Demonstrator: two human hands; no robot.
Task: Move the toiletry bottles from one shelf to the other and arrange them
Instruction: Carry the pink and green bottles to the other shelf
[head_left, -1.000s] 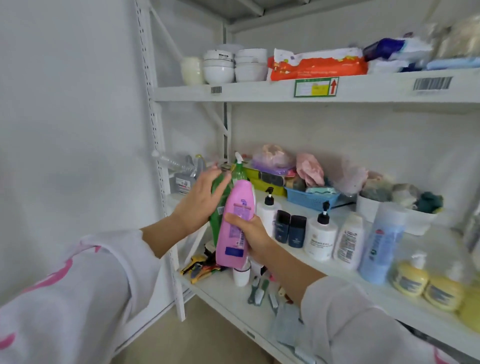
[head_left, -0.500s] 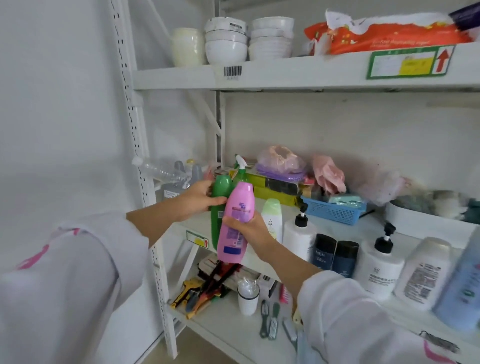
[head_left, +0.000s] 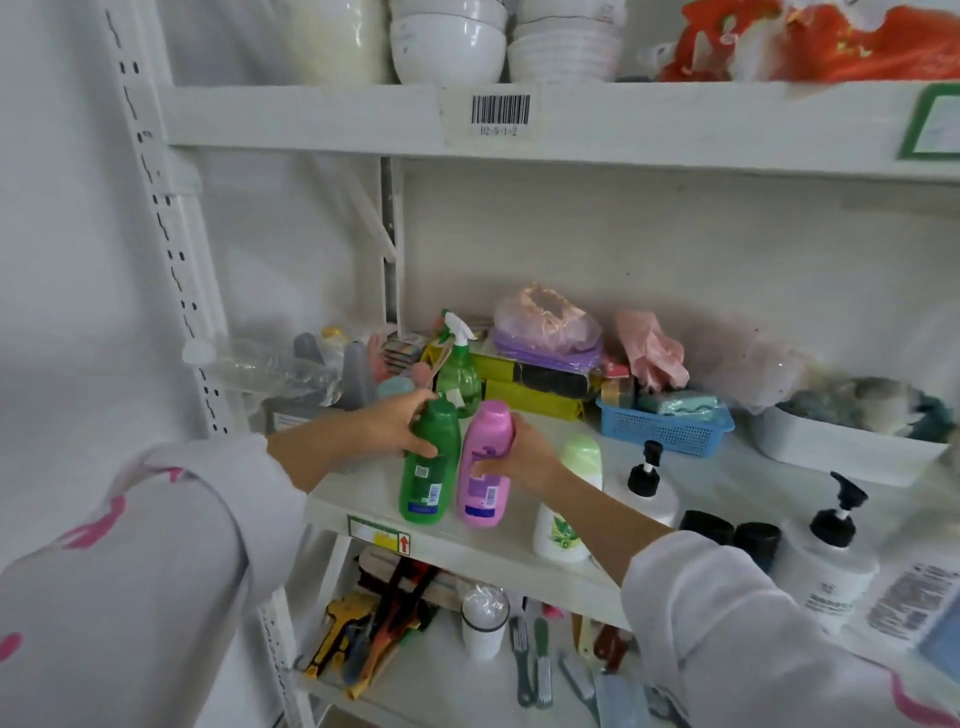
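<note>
Shelf (head_left: 363, 499) carries both bottles upright at its front edge, side by side. Left hand (head_left: 397, 428) reaches in from the left, fingers curled round green bottle (head_left: 428, 467) near its cap. Right hand (head_left: 522, 454) grips pink bottle (head_left: 485, 467) at its upper half.

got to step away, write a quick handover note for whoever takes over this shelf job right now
Left hand grips the green bottle; right hand grips the pink bottle.
Both bottles stand upright side by side at the front left of the middle shelf, apparently resting on it, hands not yet released.
To their right: a white and green bottle, then pump bottles further along.
Done: green and pink placed.
Left: let go, straighten the row, check for bottles not yet moved.
</note>
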